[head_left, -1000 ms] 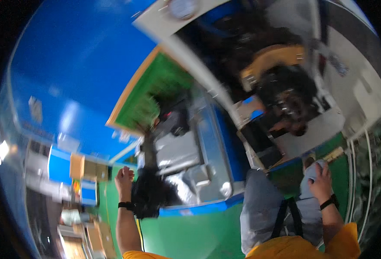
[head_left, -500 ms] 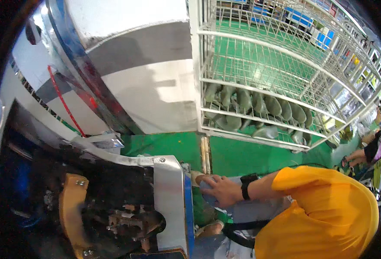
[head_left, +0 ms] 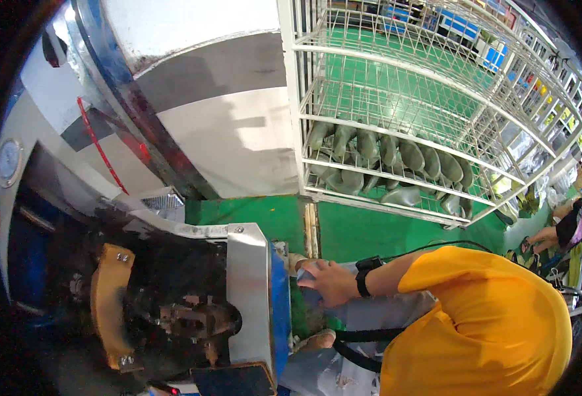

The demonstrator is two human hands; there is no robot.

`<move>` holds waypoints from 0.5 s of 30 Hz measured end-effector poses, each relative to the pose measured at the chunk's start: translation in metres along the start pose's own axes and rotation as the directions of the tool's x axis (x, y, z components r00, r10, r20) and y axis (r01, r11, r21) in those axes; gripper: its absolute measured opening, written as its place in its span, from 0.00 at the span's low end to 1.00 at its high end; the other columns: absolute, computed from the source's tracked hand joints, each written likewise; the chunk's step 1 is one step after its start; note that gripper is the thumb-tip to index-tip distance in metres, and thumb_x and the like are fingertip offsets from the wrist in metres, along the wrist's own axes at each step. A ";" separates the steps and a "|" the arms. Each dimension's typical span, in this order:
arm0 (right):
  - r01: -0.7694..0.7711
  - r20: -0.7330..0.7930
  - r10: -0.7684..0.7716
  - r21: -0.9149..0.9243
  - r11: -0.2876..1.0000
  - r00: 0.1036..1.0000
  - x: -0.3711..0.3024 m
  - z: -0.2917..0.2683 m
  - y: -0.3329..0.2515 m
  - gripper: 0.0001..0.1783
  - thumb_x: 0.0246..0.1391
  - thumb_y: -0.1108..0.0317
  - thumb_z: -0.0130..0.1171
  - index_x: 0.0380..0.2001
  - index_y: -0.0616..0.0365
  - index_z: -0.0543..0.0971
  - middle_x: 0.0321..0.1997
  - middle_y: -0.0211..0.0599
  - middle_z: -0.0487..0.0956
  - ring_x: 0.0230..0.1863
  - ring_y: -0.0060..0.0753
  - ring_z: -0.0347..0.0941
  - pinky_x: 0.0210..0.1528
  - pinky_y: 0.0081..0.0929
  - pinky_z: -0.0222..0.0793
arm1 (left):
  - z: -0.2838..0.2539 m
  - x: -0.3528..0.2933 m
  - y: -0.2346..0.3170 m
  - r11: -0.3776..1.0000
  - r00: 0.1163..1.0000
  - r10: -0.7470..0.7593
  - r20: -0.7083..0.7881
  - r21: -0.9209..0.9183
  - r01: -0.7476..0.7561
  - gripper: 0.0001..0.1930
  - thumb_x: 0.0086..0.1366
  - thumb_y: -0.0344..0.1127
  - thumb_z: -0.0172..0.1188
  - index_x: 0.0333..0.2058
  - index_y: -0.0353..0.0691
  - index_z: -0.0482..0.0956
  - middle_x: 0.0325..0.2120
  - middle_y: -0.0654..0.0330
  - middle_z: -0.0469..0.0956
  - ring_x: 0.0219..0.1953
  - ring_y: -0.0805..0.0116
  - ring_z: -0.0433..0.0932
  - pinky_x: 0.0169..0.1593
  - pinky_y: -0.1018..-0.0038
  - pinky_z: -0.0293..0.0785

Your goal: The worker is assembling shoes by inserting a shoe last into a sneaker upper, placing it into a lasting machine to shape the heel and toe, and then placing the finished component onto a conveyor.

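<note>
The right grip (head_left: 334, 284), a bare hand, rests on the knee of a grey trouser leg (head_left: 393, 310), fingers slightly bent and apart. The left grip is out of view; its state cannot be told. The knee is just beside the machine's edge.

From the left: a round white-faced dial gauge (head_left: 10, 160) is mounted on a pale machine frame. A thin red hose (head_left: 99, 145) hangs at a slant. Below it, inside the machine, are a tan curved bar (head_left: 108, 307) bolted at both ends and a dark metal mechanism (head_left: 202, 320). A silver metal ledge (head_left: 248, 284) borders them, with a black flat panel (head_left: 235, 381) below. Further right, a white wire-mesh rack (head_left: 292, 86) holds grey-green curved pieces (head_left: 369, 146) at its bottom. A yellow short-sleeved shirt (head_left: 482, 317) covers the person's torso. At far right, a co-worker's hand (head_left: 540, 239) reaches in.
</note>
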State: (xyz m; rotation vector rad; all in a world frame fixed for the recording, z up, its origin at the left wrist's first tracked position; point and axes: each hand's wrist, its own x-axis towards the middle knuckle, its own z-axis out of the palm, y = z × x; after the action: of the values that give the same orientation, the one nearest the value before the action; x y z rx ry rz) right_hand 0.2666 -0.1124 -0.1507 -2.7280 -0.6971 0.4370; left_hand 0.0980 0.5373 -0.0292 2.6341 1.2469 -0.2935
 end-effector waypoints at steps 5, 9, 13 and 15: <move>0.027 -0.068 -0.027 -0.007 1.000 0.997 -0.003 0.032 0.016 0.44 0.42 0.52 0.72 0.66 0.37 0.71 0.71 0.49 0.60 0.67 0.65 0.63 0.59 0.59 0.67 | -0.035 -0.064 0.003 0.981 0.979 -0.170 -0.116 0.073 0.179 0.51 0.62 0.63 0.61 0.72 0.34 0.54 0.69 0.47 0.63 0.69 0.44 0.63 0.70 0.52 0.60; 0.023 -0.090 -0.026 -0.031 0.999 0.996 -0.011 0.030 0.013 0.37 0.50 0.55 0.66 0.66 0.38 0.72 0.68 0.52 0.63 0.57 0.66 0.71 0.55 0.58 0.69 | -0.045 -0.100 0.036 0.953 0.940 -0.265 -0.215 0.092 0.290 0.54 0.61 0.67 0.62 0.73 0.33 0.53 0.70 0.47 0.63 0.70 0.42 0.62 0.71 0.51 0.59; -0.003 -0.037 0.004 0.017 1.000 0.999 -0.022 0.022 0.009 0.36 0.52 0.53 0.63 0.67 0.38 0.72 0.71 0.53 0.61 0.63 0.70 0.66 0.58 0.63 0.65 | -0.061 -0.166 0.067 0.927 0.888 -0.292 -0.355 0.124 0.354 0.57 0.58 0.72 0.62 0.72 0.34 0.54 0.71 0.46 0.60 0.70 0.45 0.62 0.71 0.49 0.59; -0.047 0.000 0.047 0.012 0.999 0.999 -0.025 0.018 0.014 0.38 0.50 0.51 0.65 0.67 0.36 0.71 0.71 0.48 0.60 0.66 0.68 0.63 0.57 0.64 0.67 | -0.055 -0.167 0.036 0.955 0.870 -0.174 -0.462 0.137 0.263 0.55 0.60 0.72 0.59 0.72 0.36 0.55 0.71 0.47 0.60 0.70 0.46 0.63 0.71 0.49 0.59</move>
State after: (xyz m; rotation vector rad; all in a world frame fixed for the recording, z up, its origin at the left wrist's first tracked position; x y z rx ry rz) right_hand 0.2453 -0.1329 -0.1671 -2.7375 -0.6290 0.4498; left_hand 0.0271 0.4071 0.0720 2.8266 1.7494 0.1829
